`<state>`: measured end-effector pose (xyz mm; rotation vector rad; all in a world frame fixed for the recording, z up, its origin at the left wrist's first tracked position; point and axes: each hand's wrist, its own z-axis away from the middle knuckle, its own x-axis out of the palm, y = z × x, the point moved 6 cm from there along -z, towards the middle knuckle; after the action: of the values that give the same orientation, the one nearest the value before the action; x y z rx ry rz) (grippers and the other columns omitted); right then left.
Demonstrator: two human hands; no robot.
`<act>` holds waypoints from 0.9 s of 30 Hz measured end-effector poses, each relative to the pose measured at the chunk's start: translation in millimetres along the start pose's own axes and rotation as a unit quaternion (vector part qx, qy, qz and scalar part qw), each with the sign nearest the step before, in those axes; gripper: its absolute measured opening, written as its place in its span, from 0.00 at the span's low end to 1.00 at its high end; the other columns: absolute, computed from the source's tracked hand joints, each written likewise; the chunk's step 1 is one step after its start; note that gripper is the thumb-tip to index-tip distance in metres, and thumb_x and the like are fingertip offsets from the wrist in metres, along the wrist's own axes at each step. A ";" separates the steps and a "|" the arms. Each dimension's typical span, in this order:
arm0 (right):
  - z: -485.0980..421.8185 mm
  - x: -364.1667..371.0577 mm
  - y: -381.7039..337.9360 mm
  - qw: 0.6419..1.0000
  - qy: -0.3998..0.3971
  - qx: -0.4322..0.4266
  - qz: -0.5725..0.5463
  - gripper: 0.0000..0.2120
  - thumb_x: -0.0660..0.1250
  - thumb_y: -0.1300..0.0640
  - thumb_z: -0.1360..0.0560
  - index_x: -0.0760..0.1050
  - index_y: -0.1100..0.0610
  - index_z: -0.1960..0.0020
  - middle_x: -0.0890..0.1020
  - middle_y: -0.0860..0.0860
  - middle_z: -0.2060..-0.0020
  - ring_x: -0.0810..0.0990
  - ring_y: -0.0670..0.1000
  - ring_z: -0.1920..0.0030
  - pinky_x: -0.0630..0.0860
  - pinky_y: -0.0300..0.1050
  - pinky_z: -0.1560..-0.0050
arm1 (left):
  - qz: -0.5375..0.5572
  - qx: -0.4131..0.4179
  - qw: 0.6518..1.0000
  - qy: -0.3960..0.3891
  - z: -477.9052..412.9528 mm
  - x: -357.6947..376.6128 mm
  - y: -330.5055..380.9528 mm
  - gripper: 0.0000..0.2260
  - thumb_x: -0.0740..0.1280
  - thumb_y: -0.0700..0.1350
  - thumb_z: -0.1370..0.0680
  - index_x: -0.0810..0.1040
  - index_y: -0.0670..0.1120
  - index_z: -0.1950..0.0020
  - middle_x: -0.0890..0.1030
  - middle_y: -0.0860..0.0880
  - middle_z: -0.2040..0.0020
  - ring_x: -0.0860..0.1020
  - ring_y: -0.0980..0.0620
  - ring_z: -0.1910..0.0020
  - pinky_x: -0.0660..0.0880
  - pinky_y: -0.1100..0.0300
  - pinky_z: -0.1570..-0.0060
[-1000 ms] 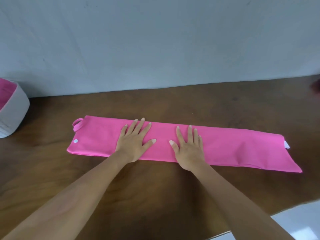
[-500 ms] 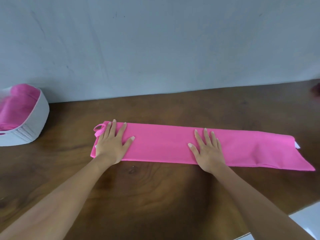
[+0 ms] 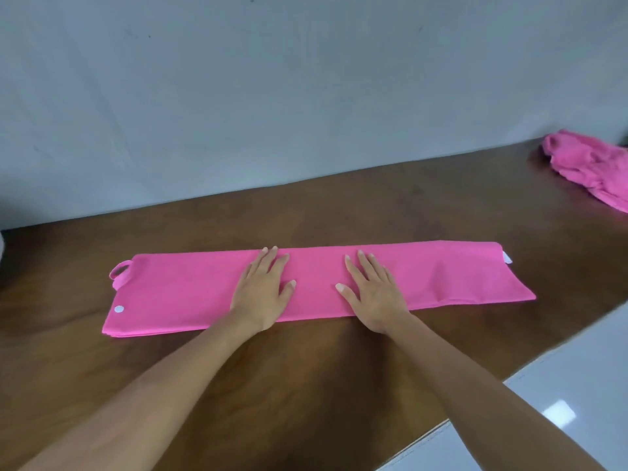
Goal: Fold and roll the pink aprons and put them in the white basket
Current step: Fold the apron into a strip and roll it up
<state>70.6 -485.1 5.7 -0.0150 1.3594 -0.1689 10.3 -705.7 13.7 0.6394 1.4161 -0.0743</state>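
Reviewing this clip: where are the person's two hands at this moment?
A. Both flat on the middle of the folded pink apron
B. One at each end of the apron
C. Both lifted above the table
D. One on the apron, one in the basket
A: the left hand and right hand lie palm down, fingers spread, side by side on the middle of the folded apron.

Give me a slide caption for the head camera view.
Both hands flat on folded pink apron, wooden table.
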 end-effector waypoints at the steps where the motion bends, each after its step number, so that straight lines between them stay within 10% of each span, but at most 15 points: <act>1: 1.7 -0.7 4.3 1.000 -0.003 -0.004 0.001 0.44 0.27 0.27 0.31 0.34 0.45 0.19 0.37 0.48 0.19 0.35 0.51 0.20 0.40 0.53 0.20 | 0.009 0.005 1.000 -0.005 -5.1 6.0 15.0 0.28 0.54 0.57 0.15 0.54 0.50 0.17 0.51 0.50 0.16 0.46 0.51 0.18 0.46 0.53 0.20; 27: -10.8 -28.5 256.1 0.997 0.006 -0.061 0.038 0.38 0.31 0.27 0.24 0.30 0.44 0.20 0.33 0.44 0.21 0.33 0.45 0.21 0.39 0.50 0.20 | -0.050 -0.008 0.999 0.019 -38.5 55.8 86.2 0.32 0.41 0.66 0.19 0.52 0.55 0.17 0.48 0.57 0.17 0.43 0.59 0.19 0.45 0.56 0.20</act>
<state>83.1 -227.5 3.3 -0.0653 1.3783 -0.0220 22.0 -598.7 -7.0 0.5596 1.4836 -0.1315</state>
